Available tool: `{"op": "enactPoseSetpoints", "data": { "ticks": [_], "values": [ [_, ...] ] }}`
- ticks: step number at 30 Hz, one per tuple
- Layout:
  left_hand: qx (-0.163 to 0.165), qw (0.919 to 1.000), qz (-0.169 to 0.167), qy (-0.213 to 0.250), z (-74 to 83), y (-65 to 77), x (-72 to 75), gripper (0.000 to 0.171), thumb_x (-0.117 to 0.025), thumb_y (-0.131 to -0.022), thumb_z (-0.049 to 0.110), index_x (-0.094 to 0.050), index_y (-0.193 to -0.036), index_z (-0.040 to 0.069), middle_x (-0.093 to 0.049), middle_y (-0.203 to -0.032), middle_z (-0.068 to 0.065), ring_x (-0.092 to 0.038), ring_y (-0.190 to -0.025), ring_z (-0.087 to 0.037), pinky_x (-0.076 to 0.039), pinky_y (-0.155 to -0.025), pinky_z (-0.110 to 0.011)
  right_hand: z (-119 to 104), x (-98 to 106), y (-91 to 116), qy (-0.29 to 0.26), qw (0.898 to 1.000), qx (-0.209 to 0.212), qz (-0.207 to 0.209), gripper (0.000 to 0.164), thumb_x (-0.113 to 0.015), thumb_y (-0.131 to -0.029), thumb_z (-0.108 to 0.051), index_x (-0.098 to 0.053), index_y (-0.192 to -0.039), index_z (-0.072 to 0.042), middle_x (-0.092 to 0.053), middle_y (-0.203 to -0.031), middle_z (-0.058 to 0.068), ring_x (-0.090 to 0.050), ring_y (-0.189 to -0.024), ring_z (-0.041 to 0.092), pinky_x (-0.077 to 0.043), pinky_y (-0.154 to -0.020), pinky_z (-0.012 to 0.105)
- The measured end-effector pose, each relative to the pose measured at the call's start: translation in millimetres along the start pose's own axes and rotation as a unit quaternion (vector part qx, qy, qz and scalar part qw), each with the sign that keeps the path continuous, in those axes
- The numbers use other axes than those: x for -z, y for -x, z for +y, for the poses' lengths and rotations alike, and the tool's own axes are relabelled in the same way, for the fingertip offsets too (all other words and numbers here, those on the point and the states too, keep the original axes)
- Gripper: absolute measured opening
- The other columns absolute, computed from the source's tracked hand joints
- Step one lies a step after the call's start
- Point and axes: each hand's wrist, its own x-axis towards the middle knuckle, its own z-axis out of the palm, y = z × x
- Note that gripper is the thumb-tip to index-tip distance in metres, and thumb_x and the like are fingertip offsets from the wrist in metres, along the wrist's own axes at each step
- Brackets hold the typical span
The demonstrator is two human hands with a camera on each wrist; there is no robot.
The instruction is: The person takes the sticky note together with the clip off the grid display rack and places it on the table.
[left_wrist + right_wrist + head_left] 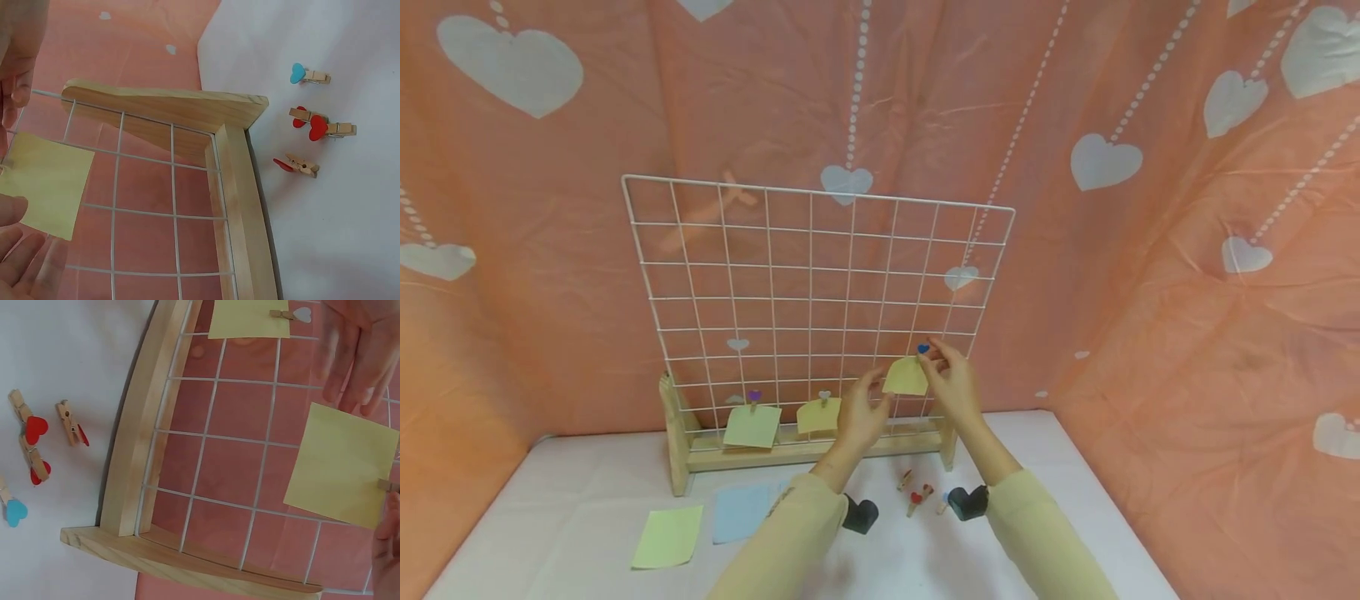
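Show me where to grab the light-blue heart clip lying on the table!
Try pinching the light-blue heart clip by its bare wooden part, coming from above. It lies on the table, apart from the red clips, and the wood sticks out beyond the heart, so it should pinch easily.

Behind and at both sides, creased orange-pink fabric [1150,333], printed with pale hearts [512,67] of differing sizes and dotted lines [856,87], with hearts at their lower ends. Below, a white desk [572,475], running back to the fabric.
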Motion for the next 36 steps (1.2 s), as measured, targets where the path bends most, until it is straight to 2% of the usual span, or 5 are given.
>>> {"op": "enactPoseSetpoints", "data": {
  "ticks": [6, 15, 22, 32, 36],
  "values": [
    [-0.004, 0.9996, -0.015, -0.022, 1.2, -1.5, -4.9, 0.042, -0.065, -0.086, 0.005, -0.057, -0.127, 0.003, -0.064, -0.113, -0.016, -0.06, -0.105, -0.033, -0.049, -0.088, -0.049, -1.1, 1.5, -1.1, -0.016, 0.999, -0.023, -0.024, 0.035, -0.06, -0.094, -0.011, -0.057, -0.125, 0.004, -0.066, -0.106, 0.018, -0.06, -0.089, 0.027, -0.05, -0.078, 0.028],
    [-0.038, 0.9988, -0.029, 0.001, 4.4, -3.0, -10.8, 0.028, -0.06, -0.087, -0.004, -0.058, -0.115, -0.007, -0.065, -0.099, -0.018, -0.062, -0.095, -0.033, -0.052, -0.083, -0.044, -0.7, 3.2, -3.4, -0.034, 0.999, -0.019, -0.005, 0.026, -0.063, -0.092, -0.01, -0.064, -0.114, 0.003, -0.067, -0.101, 0.02, -0.06, -0.089, 0.031, -0.048, -0.078, 0.027],
    [0.01, 0.9989, -0.032, 0.032, 7.2, -6.7, -10.9, 0.028, -0.057, -0.087, -0.008, -0.056, -0.115, -0.008, -0.063, -0.098, -0.019, -0.063, -0.092, -0.031, -0.055, -0.079, -0.038, -3.1, 0.5, -4.0, -0.027, 0.999, -0.015, 0.015, 0.018, -0.066, -0.089, -0.01, -0.068, -0.104, 0.0, -0.07, -0.096, 0.017, -0.061, -0.084, 0.028, -0.048, -0.076, 0.027],
    [0.017, 0.9992, -0.005, 0.036, 7.1, -5.2, -12.3, 0.022, -0.055, -0.086, -0.011, -0.059, -0.107, -0.01, -0.062, -0.094, -0.018, -0.063, -0.087, -0.029, -0.056, -0.073, -0.034, -4.8, -3.8, -1.2, -0.021, 0.999, -0.032, 0.031, 0.015, -0.064, -0.091, -0.008, -0.066, -0.102, 0.001, -0.068, -0.099, 0.015, -0.06, -0.09, 0.028, -0.049, -0.081, 0.034],
    [0.019, 0.9992, 0.004, 0.035, 7.5, -3.6, -10.5, 0.019, -0.056, -0.085, -0.01, -0.061, -0.104, -0.01, -0.062, -0.092, -0.018, -0.064, -0.086, -0.03, -0.056, -0.073, -0.036, -2.4, -4.7, -1.3, -0.024, 0.998, -0.033, 0.049, 0.012, -0.063, -0.091, -0.006, -0.065, -0.1, 0.001, -0.068, -0.099, 0.016, -0.062, -0.088, 0.029, -0.051, -0.075, 0.03]
  ]
}}
